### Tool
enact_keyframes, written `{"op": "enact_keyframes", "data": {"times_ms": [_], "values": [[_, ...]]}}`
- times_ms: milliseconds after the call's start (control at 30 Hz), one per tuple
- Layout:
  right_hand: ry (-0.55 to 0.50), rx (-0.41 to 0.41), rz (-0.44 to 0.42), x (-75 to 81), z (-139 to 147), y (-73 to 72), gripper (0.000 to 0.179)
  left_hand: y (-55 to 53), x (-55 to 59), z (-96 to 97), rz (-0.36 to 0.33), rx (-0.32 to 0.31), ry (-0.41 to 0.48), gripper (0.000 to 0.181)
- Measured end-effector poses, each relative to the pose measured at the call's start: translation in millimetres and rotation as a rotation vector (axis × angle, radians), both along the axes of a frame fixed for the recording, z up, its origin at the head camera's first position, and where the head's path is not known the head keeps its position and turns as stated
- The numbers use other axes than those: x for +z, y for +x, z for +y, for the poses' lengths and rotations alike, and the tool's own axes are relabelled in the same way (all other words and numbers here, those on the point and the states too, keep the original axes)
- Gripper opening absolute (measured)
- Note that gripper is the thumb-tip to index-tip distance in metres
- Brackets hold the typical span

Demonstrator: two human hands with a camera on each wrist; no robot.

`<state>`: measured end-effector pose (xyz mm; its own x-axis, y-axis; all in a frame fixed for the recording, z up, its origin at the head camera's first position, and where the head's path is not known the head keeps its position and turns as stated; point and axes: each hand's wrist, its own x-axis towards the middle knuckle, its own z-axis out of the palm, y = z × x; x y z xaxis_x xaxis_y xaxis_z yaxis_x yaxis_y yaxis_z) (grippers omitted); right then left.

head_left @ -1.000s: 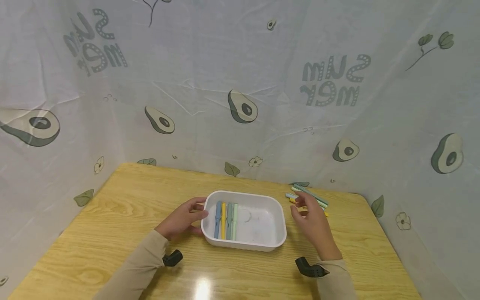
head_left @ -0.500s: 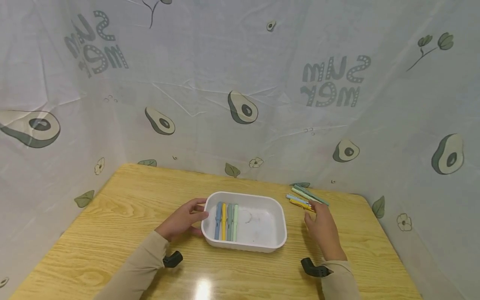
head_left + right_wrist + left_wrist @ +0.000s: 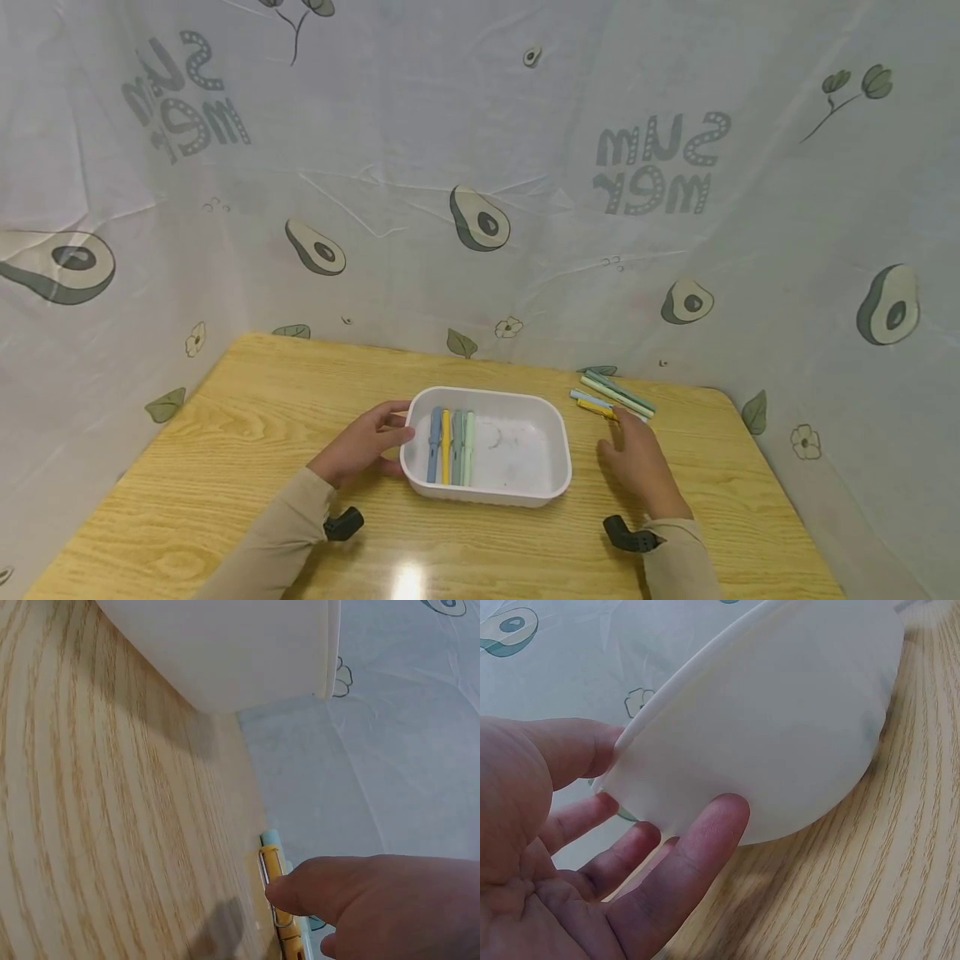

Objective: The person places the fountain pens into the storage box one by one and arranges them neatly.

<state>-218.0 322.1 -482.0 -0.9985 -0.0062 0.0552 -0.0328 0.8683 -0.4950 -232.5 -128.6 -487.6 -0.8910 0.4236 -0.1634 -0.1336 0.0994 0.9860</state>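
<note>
My left hand grips the left end of a white plastic tray, thumb over the rim and fingers against the outer wall. Inside the tray's left side lie a blue pen, a yellow pen, a grey-green pen and a pale green pen, side by side. Right of the tray, a finger of my right hand touches another yellow pen on the table. The thumb stays apart from that pen in the head view. Beside it lies a light blue pen.
Farther back, a second grey-green pen and a second pale green pen lie slanted near the table's back edge. A printed white curtain hangs behind and along both sides of the wooden table.
My right hand shifted right and nearer, then slightly back left, its finger coming onto the loose yellow pen. The left hand keeps its hold on the tray, and the view tilted slightly.
</note>
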Motion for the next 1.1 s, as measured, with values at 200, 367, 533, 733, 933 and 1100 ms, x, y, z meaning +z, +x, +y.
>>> {"op": "enact_keyframes", "data": {"times_ms": [200,367,533,733,933,1100], "values": [[0.03,0.014,-0.004,-0.7,0.5,-0.9,0.073,-0.8,-2.2,-0.4,0.001,0.0,-0.001,0.057],[0.06,0.025,0.011,0.4,-0.4,-0.8,0.066,-0.5,-1.8,-0.7,0.001,0.002,-0.003,0.057],[0.033,0.003,0.031,1.3,-0.3,-0.2,0.054,-0.6,-0.7,-0.2,-0.004,0.002,-0.001,0.059],[0.071,0.031,0.044,-0.9,-0.3,-3.1,0.063,-1.6,-2.1,-0.6,-0.006,0.004,-0.011,0.057],[0.096,0.022,0.055,-1.2,-2.0,-3.6,0.06,-2.8,-3.1,-0.8,-0.002,0.003,-0.009,0.059],[0.069,-0.015,0.038,-0.2,-4.7,-0.8,0.046,-2.6,-3.0,-1.1,0.001,0.002,-0.012,0.057]]}}
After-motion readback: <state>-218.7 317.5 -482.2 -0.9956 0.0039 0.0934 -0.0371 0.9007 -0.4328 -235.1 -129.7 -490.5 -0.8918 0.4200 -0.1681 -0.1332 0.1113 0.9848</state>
